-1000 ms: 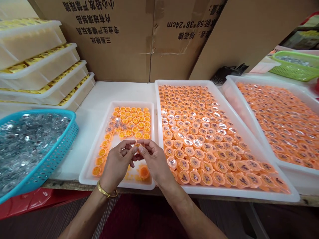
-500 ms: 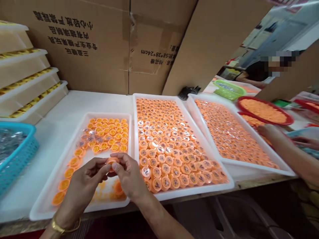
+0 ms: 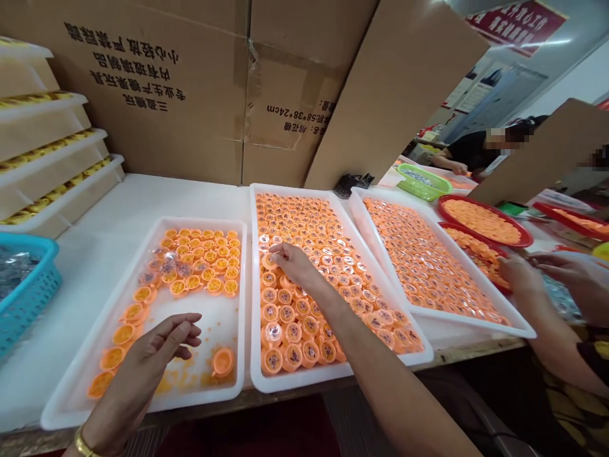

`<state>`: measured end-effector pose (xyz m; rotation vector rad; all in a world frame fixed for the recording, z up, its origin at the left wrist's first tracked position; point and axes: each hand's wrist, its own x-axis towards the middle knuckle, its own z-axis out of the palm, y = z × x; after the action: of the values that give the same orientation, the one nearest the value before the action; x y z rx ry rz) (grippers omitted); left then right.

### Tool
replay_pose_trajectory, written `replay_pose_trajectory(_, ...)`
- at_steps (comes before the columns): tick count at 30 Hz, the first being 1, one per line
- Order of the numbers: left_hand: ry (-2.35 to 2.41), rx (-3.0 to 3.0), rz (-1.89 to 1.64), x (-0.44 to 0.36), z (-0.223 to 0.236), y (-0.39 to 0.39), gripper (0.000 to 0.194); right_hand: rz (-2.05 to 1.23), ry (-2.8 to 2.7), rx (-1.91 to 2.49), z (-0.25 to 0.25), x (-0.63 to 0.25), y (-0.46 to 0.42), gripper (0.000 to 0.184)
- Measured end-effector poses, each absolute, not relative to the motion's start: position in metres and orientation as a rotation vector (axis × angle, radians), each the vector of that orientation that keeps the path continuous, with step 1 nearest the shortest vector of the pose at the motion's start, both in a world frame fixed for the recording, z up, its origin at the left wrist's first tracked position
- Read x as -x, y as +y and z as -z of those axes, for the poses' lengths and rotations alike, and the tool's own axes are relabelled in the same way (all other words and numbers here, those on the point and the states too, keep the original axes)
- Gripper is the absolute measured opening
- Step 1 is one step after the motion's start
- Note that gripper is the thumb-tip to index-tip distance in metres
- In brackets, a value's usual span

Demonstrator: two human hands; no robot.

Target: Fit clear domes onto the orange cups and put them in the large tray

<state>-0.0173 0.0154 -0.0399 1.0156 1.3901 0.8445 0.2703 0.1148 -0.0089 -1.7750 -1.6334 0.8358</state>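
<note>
Left hand [image 3: 153, 350] empty, loosely curled above small tray [image 3: 190, 310], beside open cups [image 3: 124, 334]. Right hand [image 3: 295, 265] low over covered cups [image 3: 311, 352] in large tray [image 3: 255, 317]; grip cannot be told, fingers obscure it. Latter cups packed close, presumably to stay upright.

Free: bare floor of small tray [image 3: 190, 304], ahead of left hand [image 3: 164, 343]; strip of table [image 3: 188, 197] behind it, up to cardboard [image 3: 190, 139]; open air over far rows of large tray [image 3: 255, 317]

In the way: lone cup [image 3: 223, 362] at small tray's near right corner; cup column [image 3: 124, 334] along its left side; cup cluster [image 3: 209, 254] at far end; right hand [image 3: 295, 263] and forearm across large tray; blue basket [image 3: 28, 298] at left; co-worker's arm [image 3: 547, 343] beside third tray [image 3: 476, 324]
</note>
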Motion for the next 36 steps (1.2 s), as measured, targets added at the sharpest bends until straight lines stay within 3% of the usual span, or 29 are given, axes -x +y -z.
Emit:
replay_pose_trajectory(5, 1.381, -1.011, -0.860, 0.017, 0.046, 0.016, 0.046, -0.775, -1.745, 1.819, 0.016, -0.257, 0.120, 0.013)
replay_pose_trajectory(18, 1.475, -1.179, -0.912, 0.025, 0.032, 0.028, 0.031, -0.431, -1.846, 1.859, -0.008, -0.240, 0.104, 0.026)
replay_pose_trajectory(22, 1.632, -1.505, -0.861, 0.029, 0.031, 0.034, 0.024, -0.390, -2.196, 1.637, -0.022, -0.194, 0.088, 0.024)
replay_pose_trajectory(26, 1.745, -1.846, -0.699, 0.032, 0.032, 0.038, 0.023, -0.177, -2.614, 1.686, -0.005, -0.147, 0.088, 0.023)
replay_pose_trajectory(36, 1.902, -2.143, -0.607, 0.054, 0.030, 0.119, 0.031, -0.012, -2.594, 1.739, 0.030, -0.128, 0.103, 0.021)
